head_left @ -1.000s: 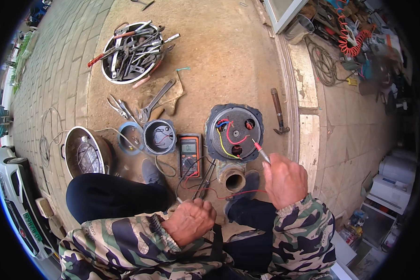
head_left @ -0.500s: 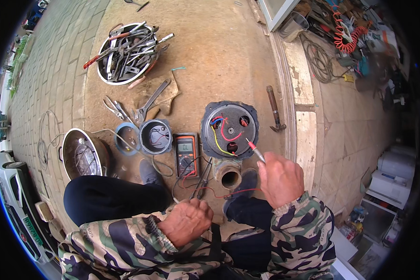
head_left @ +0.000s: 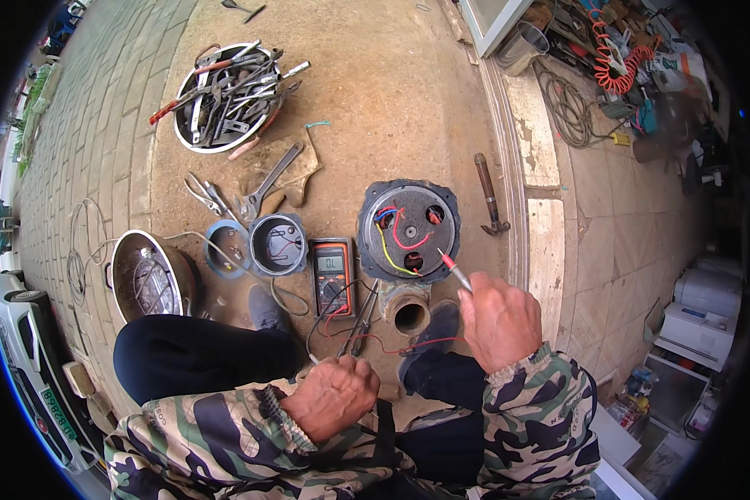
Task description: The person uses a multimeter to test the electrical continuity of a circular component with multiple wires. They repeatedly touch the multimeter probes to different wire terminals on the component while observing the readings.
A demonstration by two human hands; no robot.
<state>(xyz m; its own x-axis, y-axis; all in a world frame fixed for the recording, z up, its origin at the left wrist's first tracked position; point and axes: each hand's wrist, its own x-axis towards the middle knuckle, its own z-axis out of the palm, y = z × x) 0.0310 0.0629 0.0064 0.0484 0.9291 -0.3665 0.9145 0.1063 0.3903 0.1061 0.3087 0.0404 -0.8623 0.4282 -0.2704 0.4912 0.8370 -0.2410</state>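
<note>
My right hand (head_left: 502, 321) grips a red-tipped test probe (head_left: 456, 271), its thin point over the right rim of a round grey motor housing (head_left: 412, 231), apart from the wires. Red, blue and yellow wires (head_left: 385, 242) come out of holes in the housing's top. Closed above my lap, my left hand (head_left: 333, 396) holds what looks like the other test probe; only its pale end (head_left: 314, 359) shows, with a black lead running to it. Between my feet lies an orange-and-grey multimeter (head_left: 332, 277), its display lit. A pipe opening (head_left: 411, 317) faces me below the housing.
Left of the multimeter stand a grey round cover (head_left: 277, 244), a blue ring (head_left: 227, 248) and a metal pot (head_left: 148, 275). Pliers (head_left: 208, 197) and an adjustable wrench (head_left: 272, 181) lie beyond. A tool-filled basin (head_left: 229, 98) is farther off; a hammer (head_left: 490, 194) lies right.
The probe in my right hand has shifted very slightly, its point still over the housing's right edge. My left hand stays put.
</note>
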